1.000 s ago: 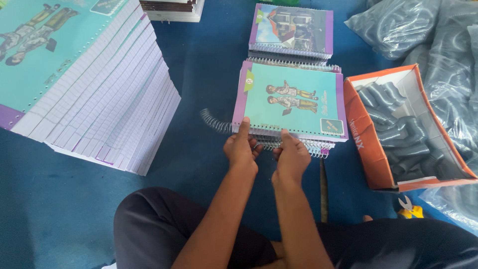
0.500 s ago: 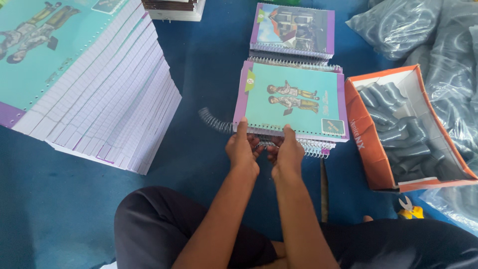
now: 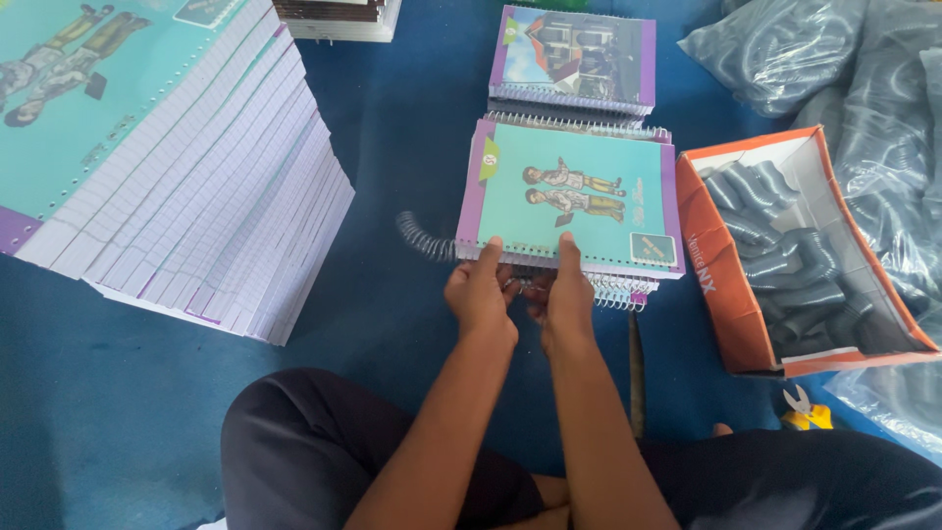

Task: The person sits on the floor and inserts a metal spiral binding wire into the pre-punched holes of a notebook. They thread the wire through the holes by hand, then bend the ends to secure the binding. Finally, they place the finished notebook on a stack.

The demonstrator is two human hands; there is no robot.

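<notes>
A teal and purple notebook (image 3: pixel 574 196) lies on top of a stack of spiral-bound notebooks (image 3: pixel 620 287) on the blue floor. My left hand (image 3: pixel 479 294) and my right hand (image 3: pixel 567 292) grip its near edge side by side, thumbs on the cover. A dark wire spiral (image 3: pixel 424 238) sticks out to the left from that edge, partly threaded through the holes. The fingers under the cover are hidden.
A tall fanned pile of unbound notebooks (image 3: pixel 167 167) fills the left. A second notebook stack (image 3: pixel 577 57) lies farther back. An orange box of coiled spirals (image 3: pixel 795 245) sits at the right, clear bags of spirals (image 3: pixel 834 59) behind it, small scissors (image 3: pixel 805 407) and a dark rod (image 3: pixel 636 368) near my knee.
My hands have drawn closer together on the notebook's near edge. The spiral sticking out at the left looks a little shorter.
</notes>
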